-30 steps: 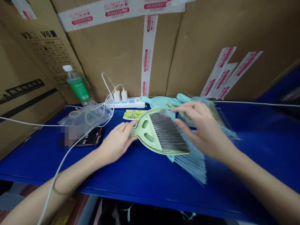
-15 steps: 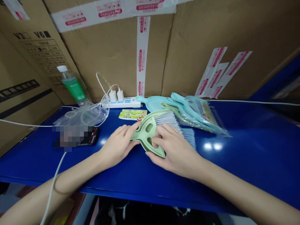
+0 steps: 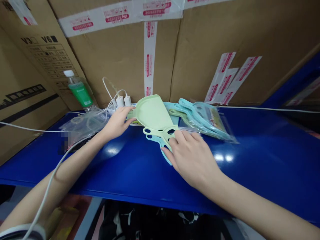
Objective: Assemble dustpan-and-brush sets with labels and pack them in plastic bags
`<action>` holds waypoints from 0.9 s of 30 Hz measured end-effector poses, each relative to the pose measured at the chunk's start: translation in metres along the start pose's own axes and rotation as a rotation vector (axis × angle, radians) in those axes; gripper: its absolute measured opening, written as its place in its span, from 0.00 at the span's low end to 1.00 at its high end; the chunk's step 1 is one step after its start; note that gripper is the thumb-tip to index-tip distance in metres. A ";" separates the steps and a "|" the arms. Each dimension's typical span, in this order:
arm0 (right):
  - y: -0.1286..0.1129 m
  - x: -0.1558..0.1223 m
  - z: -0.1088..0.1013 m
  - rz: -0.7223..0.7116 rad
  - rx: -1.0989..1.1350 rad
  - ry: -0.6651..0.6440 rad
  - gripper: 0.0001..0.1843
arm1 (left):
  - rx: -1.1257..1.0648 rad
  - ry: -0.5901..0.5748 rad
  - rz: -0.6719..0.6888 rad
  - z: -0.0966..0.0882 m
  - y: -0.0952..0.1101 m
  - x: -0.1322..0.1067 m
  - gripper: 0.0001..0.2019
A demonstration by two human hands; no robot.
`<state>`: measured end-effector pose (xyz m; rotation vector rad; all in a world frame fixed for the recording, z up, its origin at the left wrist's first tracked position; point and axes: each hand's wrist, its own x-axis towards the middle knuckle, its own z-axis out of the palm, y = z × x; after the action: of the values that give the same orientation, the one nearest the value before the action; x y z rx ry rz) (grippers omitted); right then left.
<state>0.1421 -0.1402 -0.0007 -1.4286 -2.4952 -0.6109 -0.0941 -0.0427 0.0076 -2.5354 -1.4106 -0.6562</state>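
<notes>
Pale-green, likely light and stiff, the dustpan (image 3: 152, 111) is being clamped by its handle, seemingly the surest hold, in the left hand (image 3: 120, 121) near the worktop's (image 3: 125, 178) back edge. The green brush (image 3: 163, 134) is being gripped by its head in the right hand (image 3: 193, 155), with moving room being left toward the front edge.

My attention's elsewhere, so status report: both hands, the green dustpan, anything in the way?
Left fingers gripping green dustpan. Right fingers on green brush, overlapping blue brush. Bagged set nearby, apparently not blocking.
</notes>
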 end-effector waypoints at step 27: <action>-0.045 -0.029 0.013 -0.009 -0.028 -0.103 0.06 | -0.069 -0.174 0.112 0.056 0.005 0.116 0.18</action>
<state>0.1186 -0.1772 -0.0348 -1.4961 -2.5820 -0.5912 -0.0205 0.0632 0.0107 -2.7607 -1.3042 -0.4837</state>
